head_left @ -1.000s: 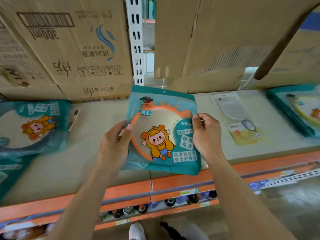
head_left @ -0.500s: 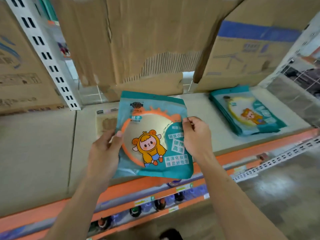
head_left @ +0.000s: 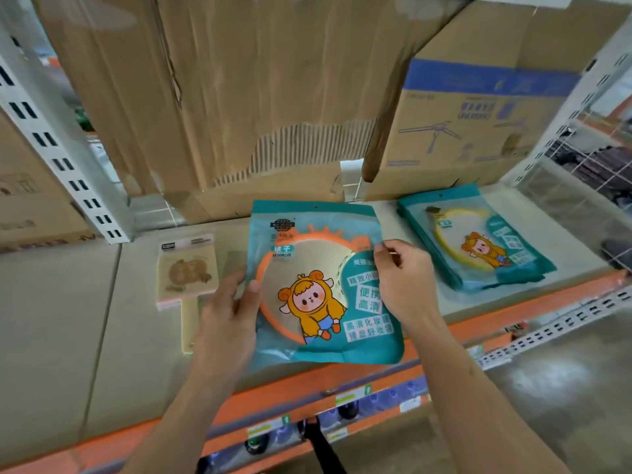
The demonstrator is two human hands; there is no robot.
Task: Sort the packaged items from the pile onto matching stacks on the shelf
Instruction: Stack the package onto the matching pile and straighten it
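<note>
I hold a teal mirror packet [head_left: 318, 285] with an orange ring and a cartoon figure over the front of the shelf [head_left: 85, 319]. My left hand [head_left: 229, 313] grips its left edge, thumb on the front. Its right edge is pinched by my right hand [head_left: 403, 282]. To the right on the shelf lies a stack of teal mirror packets [head_left: 478, 241] with a yellow ring. Left of the held packet sits a small beige and pink packet [head_left: 188, 268] on top of other flat packets.
Large cardboard boxes [head_left: 239, 97] stand at the back of the shelf, and a blue-striped box [head_left: 478, 114] is at the right. A white slotted upright [head_left: 51, 138] rises at left. An orange rail [head_left: 307, 381] edges the shelf, with bottles below. Wire mesh [head_left: 588, 159] closes the right end.
The view has swung right: the left teal pile has left the frame and the yellow-ring stack has come nearer. Both hands keep hold of the orange-ring packet.
</note>
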